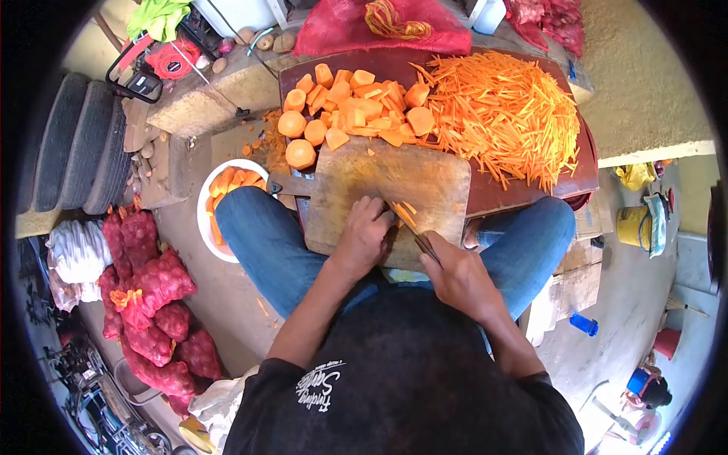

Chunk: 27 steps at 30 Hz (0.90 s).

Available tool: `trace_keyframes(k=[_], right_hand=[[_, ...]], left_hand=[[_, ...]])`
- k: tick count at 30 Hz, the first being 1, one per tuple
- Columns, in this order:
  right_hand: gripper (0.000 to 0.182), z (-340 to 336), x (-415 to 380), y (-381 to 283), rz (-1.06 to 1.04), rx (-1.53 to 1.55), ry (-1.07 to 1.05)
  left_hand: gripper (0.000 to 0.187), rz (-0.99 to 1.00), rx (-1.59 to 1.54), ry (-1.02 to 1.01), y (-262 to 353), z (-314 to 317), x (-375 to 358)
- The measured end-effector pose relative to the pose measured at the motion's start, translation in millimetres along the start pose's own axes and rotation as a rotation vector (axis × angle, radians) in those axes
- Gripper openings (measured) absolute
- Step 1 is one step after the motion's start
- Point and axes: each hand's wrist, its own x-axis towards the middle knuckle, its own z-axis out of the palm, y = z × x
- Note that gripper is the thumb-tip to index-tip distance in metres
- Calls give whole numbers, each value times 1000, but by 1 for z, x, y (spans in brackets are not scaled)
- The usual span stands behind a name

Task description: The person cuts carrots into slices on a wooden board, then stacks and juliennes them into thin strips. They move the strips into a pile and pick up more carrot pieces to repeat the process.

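White bowl [202, 227] holds carrot pieces [235, 180]. Left hand [364, 231] on cutting board [447, 182], fingers curled together; cannot quite tell what, if anything, they pinch. Carrot strips [410, 207] beside knife [413, 232]; right hand [459, 277] wrapped round handle. Shreds [508, 114] heaped on bench [588, 171]. Best: fingertips tucked, board steady, strokes even.

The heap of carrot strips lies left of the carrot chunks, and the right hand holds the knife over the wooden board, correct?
Not quite: the head view shows the heap of carrot strips to the right of the carrot chunks. The right hand does hold the knife over the wooden board.
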Motion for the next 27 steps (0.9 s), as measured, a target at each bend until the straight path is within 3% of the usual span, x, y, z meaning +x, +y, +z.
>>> trace_keyframes(k=[27], right_hand=[[30, -2, 0, -6, 9, 84, 17]], left_hand=[[18, 107, 76, 44, -5, 1, 1]])
